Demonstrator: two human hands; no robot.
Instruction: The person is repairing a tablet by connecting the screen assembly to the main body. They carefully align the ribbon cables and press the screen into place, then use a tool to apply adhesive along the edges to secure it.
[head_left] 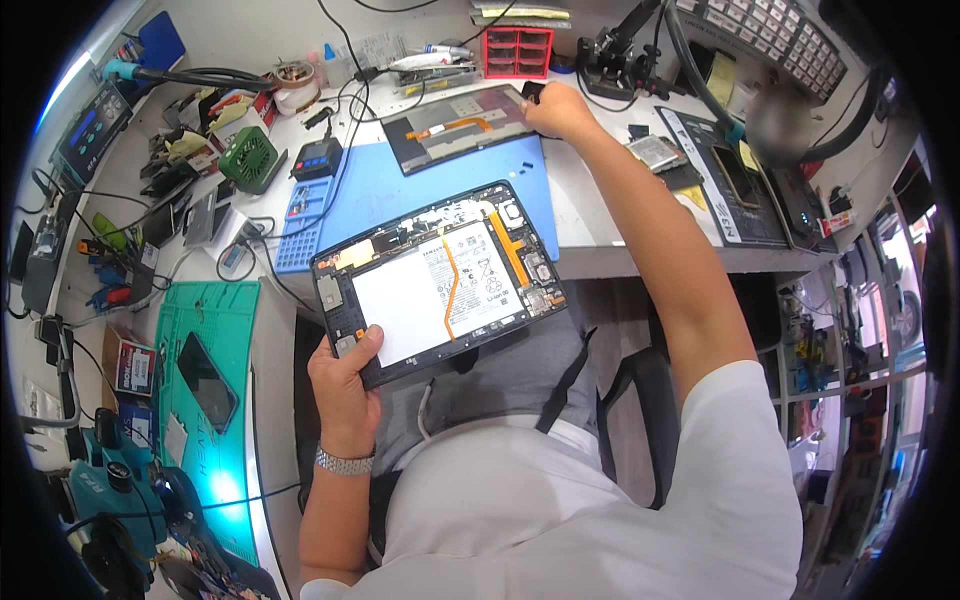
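My left hand (345, 385) grips the lower left corner of an opened tablet (440, 285), thumb on top. The tablet is tilted above my lap. Its insides show: a large white battery, an orange ribbon cable across it, another at the right and bare boards along the edges. Farther away, a detached tablet screen (460, 135) lies back side up, with an orange flex cable on it. My outstretched right hand (560, 112) is closed at its far right corner, thumb against the edge; the other fingers are partly hidden. A small black object (533, 92) shows beside those fingers.
A blue work mat (370, 190) lies under the screen. A green fan (250, 160) and a red drawer box (517, 52) stand behind. At left, a phone (208, 380) rests on a green mat (250, 310). A microscope stand (615, 60) is at the back; cables cross the bench.
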